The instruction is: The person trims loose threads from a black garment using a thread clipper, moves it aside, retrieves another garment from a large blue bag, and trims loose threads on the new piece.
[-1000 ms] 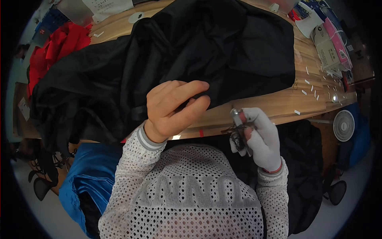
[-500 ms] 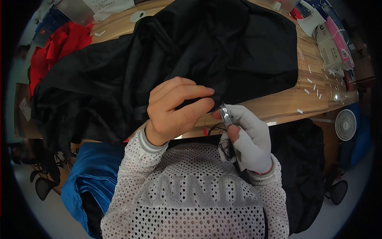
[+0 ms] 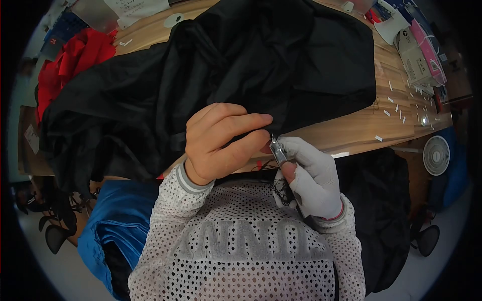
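Observation:
Black cloth (image 3: pixel 236 65) lies in folds over the wooden table. My bare left hand (image 3: pixel 221 143) is at the cloth's near edge, its thumb and fingers bent around part of it. My right hand (image 3: pixel 314 175), in a white glove with bare fingertips showing, is closed on a small silver metal tool (image 3: pixel 277 151). The tool's tip is beside my left thumb, close to the cloth edge. Loose black threads (image 3: pixel 282 190) hang in a tangle under the tool, against the gloved fingers.
Red cloth (image 3: pixel 75 55) is at the left, and blue cloth (image 3: pixel 113 220) hangs below the table edge. Small white scraps (image 3: pixel 387 113) lie on the right of the table (image 3: pixel 351 133). Beyond are a box (image 3: pixel 414 62) and a round white fan (image 3: pixel 436 156).
My right hand has moved left with the silver tool, bringing its tip up to my left thumb. My left hand has shifted slightly right.

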{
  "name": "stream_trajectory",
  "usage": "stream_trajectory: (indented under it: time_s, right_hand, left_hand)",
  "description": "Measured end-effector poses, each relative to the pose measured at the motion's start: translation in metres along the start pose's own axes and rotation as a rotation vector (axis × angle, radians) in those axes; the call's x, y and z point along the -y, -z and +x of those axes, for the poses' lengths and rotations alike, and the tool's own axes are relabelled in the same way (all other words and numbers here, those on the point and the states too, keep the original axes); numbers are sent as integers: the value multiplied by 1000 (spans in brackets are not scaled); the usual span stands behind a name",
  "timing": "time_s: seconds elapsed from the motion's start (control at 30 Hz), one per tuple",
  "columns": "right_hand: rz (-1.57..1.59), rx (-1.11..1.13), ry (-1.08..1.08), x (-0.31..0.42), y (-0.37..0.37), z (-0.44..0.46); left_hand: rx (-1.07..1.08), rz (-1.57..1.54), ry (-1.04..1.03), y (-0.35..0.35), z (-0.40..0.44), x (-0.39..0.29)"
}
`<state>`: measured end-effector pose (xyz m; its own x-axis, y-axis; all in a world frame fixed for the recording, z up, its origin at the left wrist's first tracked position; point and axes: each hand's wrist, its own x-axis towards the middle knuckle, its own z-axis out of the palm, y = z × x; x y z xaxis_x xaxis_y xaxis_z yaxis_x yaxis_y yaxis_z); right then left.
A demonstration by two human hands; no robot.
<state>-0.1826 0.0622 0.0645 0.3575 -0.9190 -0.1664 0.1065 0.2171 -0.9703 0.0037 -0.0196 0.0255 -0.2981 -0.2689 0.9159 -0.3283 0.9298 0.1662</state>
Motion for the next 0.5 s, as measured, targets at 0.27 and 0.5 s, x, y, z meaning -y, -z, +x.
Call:
stream_trajectory:
  time_s: [0.27,0.5]
  right_hand:
    - [-84,2,77,-5,1,1]
    - [-193,-82,101,-2,0,-1]
  left_hand:
    - [23,49,-58,4,-1,-1]
    - [28,61,-66,4,-1,-3]
